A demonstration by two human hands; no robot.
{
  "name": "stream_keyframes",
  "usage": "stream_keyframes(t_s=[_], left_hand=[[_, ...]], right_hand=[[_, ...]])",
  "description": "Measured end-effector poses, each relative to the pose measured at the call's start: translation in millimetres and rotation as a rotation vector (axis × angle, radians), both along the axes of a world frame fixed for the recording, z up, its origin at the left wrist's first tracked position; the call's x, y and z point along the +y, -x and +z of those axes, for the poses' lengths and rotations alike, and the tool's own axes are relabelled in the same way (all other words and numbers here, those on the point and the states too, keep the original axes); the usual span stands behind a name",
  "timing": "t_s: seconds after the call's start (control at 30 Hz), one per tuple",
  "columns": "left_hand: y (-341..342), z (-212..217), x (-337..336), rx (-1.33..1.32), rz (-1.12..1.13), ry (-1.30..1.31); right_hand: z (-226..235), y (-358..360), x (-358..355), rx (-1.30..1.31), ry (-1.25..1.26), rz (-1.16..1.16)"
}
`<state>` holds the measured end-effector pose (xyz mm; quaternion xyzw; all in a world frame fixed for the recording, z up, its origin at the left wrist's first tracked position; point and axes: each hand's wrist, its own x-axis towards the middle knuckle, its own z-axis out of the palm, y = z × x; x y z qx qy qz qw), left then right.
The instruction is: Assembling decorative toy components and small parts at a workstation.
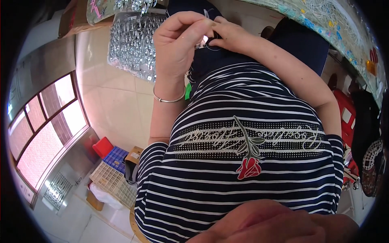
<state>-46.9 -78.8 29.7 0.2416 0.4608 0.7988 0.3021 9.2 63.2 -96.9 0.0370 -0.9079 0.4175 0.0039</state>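
Note:
My left hand (178, 40), with a thin silver bangle (168, 99) on the wrist, is raised in front of my chest, its fingers pinched together. Fingertip to fingertip with it is my right hand (231, 34), also closed. Between the fingertips sits a small pale piece (205, 39), mostly hidden by the fingers. A thin dark thread (211, 48) loops just below it. Under both hands lies dark navy cloth (210, 60) on my lap. My striped shirt with a red rose (249, 168) fills the lower middle.
A clear bag of shiny crystal beads (133, 44) lies on the tiled floor (117, 101) left of my hands, a cardboard box (75, 18) behind it. A red stool (103, 146), a blue crate (115, 158) and a white crate (111, 180) stand lower left. Red furniture (344, 117) is at right.

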Motion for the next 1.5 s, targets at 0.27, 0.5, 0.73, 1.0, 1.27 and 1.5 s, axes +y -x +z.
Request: stream_keyframes(t_s=[0.27,0.5,0.73,1.0,1.27,1.5], left_hand=[[7.8,-15.3,-13.1,0.061,0.097,0.048],[7.4,-14.8,-11.8,-0.044,0.137,0.069],[2.5,-16.6,-4.1,-0.032,0.086,0.078],[-16.8,-9.2,19.7,0.051,-0.038,0.304],[-20.5,-10.7,51.8,0.073,-0.226,0.462],[-17.8,-3.0,72.7,0.103,-0.212,0.507]], right_hand=[[-4.8,1.2,6.2,-0.043,0.104,0.043],[64.2,-6.7,44.2,-0.24,0.435,-0.146],[159.9,0.0,134.8,0.102,0.153,-0.54],[129.3,-7.4,197.9,0.212,-0.065,-0.708],[119.6,-44.9,198.2,0.232,0.005,-0.747],[133.4,-71.5,119.0,-0.016,0.668,-0.465]])
